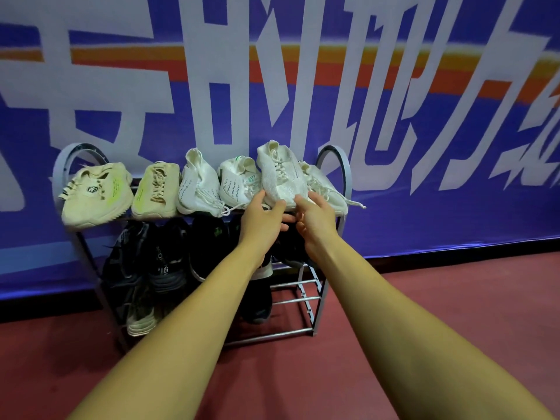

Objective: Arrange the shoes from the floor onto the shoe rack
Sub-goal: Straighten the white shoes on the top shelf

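Both arms are stretched out and we've got the left hand (266, 216) and right hand (318, 219) side by side, nearly touching, on the one white shoe (278, 174). The left hand grips the toe end: thumb up along the shoe's left edge, fingers curled beneath the front. The right hand pinches that same toe from the other side, thumb on top, fingers reaching past the right edge; how far they wrap underneath we cannot tell.

The white shoe sits on the top shelf of the shoe rack (272, 336), directly beyond our hands. Its toe points back at us and its heel opening lifts away from the hands toward the banner (424, 116), so the long axis runs straight out from our fingertips, leaning a touch to the left, laces facing up.

Just right of the right hand lies a cream shoe (324, 183), touching the one we hold. Left of the left hand, more pale shoes (200, 189) line the same shelf. Below our hands, dark shoes (163, 259) fill the lower shelves.
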